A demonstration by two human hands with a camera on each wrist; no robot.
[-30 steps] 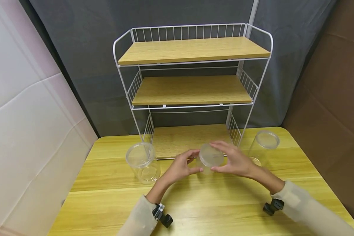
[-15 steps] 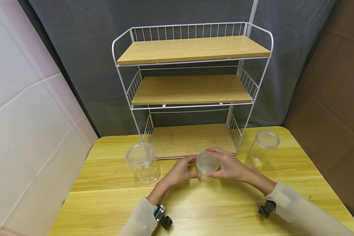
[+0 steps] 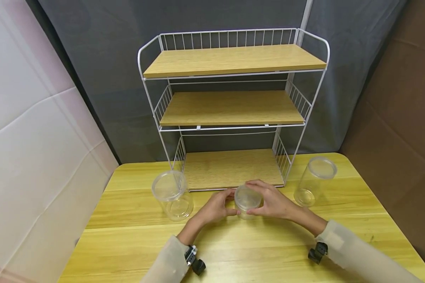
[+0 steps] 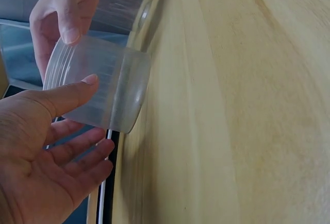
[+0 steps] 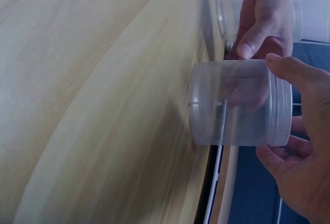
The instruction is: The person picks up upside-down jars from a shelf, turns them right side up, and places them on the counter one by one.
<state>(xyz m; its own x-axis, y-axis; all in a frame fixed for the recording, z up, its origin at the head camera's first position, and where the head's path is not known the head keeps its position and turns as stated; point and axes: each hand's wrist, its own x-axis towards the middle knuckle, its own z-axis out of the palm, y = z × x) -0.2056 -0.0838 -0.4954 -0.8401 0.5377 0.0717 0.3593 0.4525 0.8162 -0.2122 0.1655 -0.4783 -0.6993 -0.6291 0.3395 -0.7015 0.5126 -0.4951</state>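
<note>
A small clear plastic jar with a frosted lid stands at the table in front of the rack, upright in the head view. My right hand holds it near the lid, thumb on one side and fingers on the other, as the right wrist view also shows at the jar's ribbed top. On the jar's left, my left hand curves loosely around the side with spread fingers. In the left wrist view its thumb overlaps the jar wall, while the other fingers lie relaxed beside the base.
Just behind the hands rises a white wire rack with three wooden shelves. A wide clear jar is on the table to the left. Another taller clear jar stands at the right, beyond my right forearm.
The small jar has come down and toward me, shifting slightly left with my right hand. My left hand has stayed close beside it, moving little.
</note>
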